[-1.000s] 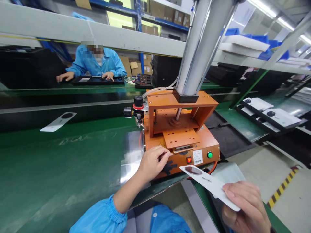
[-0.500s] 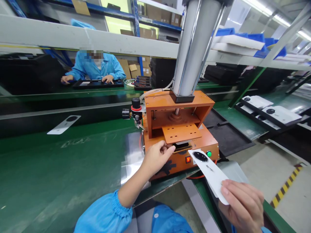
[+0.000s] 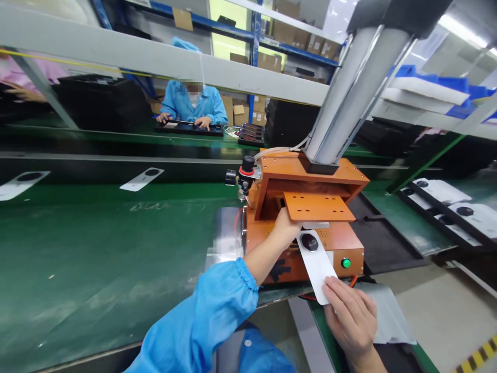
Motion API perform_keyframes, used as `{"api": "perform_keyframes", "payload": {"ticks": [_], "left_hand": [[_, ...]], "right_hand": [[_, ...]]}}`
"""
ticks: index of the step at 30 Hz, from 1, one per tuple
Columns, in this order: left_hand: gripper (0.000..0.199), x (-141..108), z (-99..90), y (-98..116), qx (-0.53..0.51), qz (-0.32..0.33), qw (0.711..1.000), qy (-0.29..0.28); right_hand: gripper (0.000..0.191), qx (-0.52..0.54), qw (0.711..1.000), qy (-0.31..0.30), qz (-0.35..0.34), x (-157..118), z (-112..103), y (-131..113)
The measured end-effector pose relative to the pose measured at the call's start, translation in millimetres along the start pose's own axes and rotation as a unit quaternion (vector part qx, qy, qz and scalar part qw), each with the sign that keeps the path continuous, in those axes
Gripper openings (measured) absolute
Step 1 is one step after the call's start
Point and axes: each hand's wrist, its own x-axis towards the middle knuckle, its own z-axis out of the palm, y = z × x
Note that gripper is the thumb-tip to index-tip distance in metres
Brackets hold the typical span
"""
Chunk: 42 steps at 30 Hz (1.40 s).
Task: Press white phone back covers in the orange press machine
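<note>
Right hand (image 3: 351, 313) pinching smooth white panel (image 3: 317, 267), left hand (image 3: 286, 227) by slotted plate (image 3: 319, 207), grip unclear

a factory assembly workshop: an orange press (image 3: 319, 206) on the long green table (image 3: 135, 248), a person in blue workwear (image 3: 194, 106) on the far side, cartons (image 3: 268, 61) on blue shelves (image 3: 223, 28) beyond, striped floor tape (image 3: 478, 357) near right.

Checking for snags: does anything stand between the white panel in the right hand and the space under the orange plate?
Partly: the left hand is partly under the left side of the orange plate, beside the upper end of the white panel; a pale strip shows below the plate's front edge. Deeper inside is hidden.
</note>
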Motion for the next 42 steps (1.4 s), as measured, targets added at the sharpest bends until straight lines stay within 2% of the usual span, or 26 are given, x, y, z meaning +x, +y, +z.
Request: {"api": "perform_keyframes", "payload": {"ticks": [5, 11, 14, 19, 22, 26, 29, 32, 34, 36, 42], "left_hand": [[0.010, 17, 3.9, 1, -0.029, 0.009, 0.999, 0.010], [0.035, 10, 7.5, 2, -0.054, -0.006, 0.998, 0.010], [0.039, 10, 9.1, 2, -0.052, -0.029, 0.998, 0.013], [0.030, 11, 1.0, 2, -0.026, -0.066, 0.997, 0.019], [0.023, -15, -8.9, 7, -0.010, -0.083, 0.996, 0.010], [0.019, -83, -30.6, 11, 0.013, -0.099, 0.990, -0.102], [0.024, -133, -57.6, 4, 0.071, -0.104, 0.980, -0.156], [0.024, -167, -84.6, -13, 0.214, -0.059, 0.962, -0.160], [0.025, -182, -96.9, -27, 0.315, 0.012, 0.934, -0.168], [0.025, -190, -103.3, -40, 0.374, 0.078, 0.906, -0.184], [0.017, -194, -105.3, -62, 0.449, 0.174, 0.848, -0.222]], "right_hand": [[0.042, -0.005, 1.000, -0.014, 0.020, 6, 10, 7], [0.050, -0.029, 0.997, 0.046, 0.051, 20, 27, 22], [0.048, -0.043, 0.997, 0.063, 0.035, 33, 42, 30], [0.049, -0.043, 0.997, 0.058, 0.006, 47, 60, 40], [0.044, -0.049, 0.997, 0.063, 0.000, 47, 65, 43], [0.033, -0.030, 0.998, 0.049, -0.017, 53, 69, 47], [0.035, -0.014, 1.000, -0.021, -0.006, 69, 74, 51], [0.037, -0.001, 0.996, -0.089, -0.022, 86, 77, 53], [0.036, -0.006, 0.993, -0.111, -0.031, 95, 78, 53], [0.032, -0.010, 0.991, -0.130, -0.030, 101, 77, 52], [0.029, 0.059, 0.970, -0.235, 0.002, 108, 74, 53]]}}
